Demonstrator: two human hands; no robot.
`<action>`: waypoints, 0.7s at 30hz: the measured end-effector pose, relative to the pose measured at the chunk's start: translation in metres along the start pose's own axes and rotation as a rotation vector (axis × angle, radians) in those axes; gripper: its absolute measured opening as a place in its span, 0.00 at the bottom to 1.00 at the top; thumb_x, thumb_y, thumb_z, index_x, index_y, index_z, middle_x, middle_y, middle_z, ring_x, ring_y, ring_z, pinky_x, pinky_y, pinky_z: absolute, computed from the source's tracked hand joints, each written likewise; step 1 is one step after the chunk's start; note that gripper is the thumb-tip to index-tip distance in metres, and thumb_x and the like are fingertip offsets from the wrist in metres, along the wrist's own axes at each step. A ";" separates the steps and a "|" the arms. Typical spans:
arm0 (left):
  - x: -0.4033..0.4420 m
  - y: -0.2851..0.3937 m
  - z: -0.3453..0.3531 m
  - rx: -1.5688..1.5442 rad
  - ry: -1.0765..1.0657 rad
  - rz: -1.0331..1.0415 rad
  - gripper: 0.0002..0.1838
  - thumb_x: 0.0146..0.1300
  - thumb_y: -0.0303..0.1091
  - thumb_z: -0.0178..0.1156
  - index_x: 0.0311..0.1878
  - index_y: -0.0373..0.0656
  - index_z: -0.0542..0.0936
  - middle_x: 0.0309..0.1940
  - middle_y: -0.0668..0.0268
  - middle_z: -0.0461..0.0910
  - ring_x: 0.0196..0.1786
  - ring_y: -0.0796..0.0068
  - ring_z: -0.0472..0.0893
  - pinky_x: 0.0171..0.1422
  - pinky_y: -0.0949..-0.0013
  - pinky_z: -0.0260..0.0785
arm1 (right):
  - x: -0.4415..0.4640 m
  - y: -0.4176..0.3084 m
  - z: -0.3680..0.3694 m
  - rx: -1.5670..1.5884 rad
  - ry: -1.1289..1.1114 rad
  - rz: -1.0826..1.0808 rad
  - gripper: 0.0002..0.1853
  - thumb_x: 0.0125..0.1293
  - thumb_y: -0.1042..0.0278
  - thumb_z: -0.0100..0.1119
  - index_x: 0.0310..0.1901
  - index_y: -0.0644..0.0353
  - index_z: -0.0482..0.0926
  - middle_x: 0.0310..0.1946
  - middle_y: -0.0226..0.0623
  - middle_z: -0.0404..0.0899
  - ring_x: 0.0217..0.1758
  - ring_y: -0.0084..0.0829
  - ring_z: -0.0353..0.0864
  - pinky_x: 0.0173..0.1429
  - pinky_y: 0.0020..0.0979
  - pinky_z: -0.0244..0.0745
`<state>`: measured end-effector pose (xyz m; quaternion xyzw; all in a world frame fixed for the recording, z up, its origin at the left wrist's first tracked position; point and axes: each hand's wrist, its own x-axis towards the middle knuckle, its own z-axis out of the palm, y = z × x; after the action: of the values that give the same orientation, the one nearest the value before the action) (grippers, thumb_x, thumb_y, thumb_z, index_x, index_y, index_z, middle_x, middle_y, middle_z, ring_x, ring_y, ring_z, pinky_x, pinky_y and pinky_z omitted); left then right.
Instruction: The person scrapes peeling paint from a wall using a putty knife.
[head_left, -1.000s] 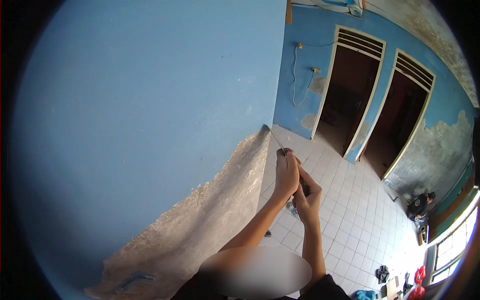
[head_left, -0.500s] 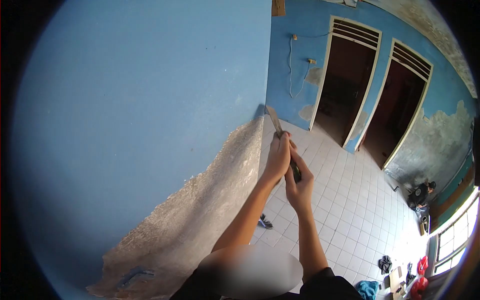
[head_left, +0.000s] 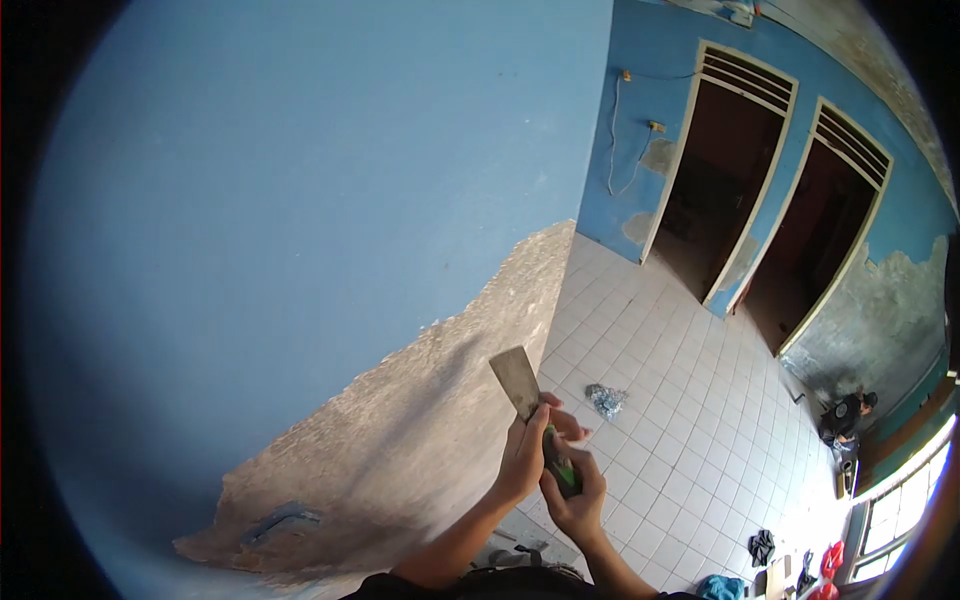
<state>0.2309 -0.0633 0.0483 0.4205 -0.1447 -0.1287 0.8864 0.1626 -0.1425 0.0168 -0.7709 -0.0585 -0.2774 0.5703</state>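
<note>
A scraper with a flat metal blade and a green and black handle is in both my hands, low in the middle of the view. My left hand closes around it where blade meets handle, some fingertips showing past the far side. My right hand grips the handle's lower end. The blade tilts up and left, in front of the bare patch of the wall; I cannot tell if it touches. Above the patch's ragged edge, the wall is painted blue.
White tiles cover the floor, with a small pile of flakes near the wall corner. Two doorways open in the far wall. At right, a person is low near the wall. A blue cloth and red bags lie lower right.
My hands and the scraper have come down from the wall's corner edge, and the blade now shows its flat face. The view has shifted, bringing the flake pile into sight.
</note>
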 end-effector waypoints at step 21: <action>-0.030 0.042 -0.009 0.381 -0.200 -0.090 0.24 0.68 0.48 0.33 0.43 0.38 0.73 0.42 0.57 0.77 0.50 0.68 0.74 0.59 0.60 0.62 | -0.009 -0.080 -0.004 0.105 -0.120 0.239 0.17 0.60 0.77 0.52 0.52 0.68 0.69 0.33 0.39 0.77 0.33 0.19 0.72 0.38 0.21 0.68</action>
<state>0.2110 -0.0203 0.0709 0.5717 -0.2345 -0.1793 0.7655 0.1210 -0.1171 0.0808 -0.7567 -0.0150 -0.1576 0.6344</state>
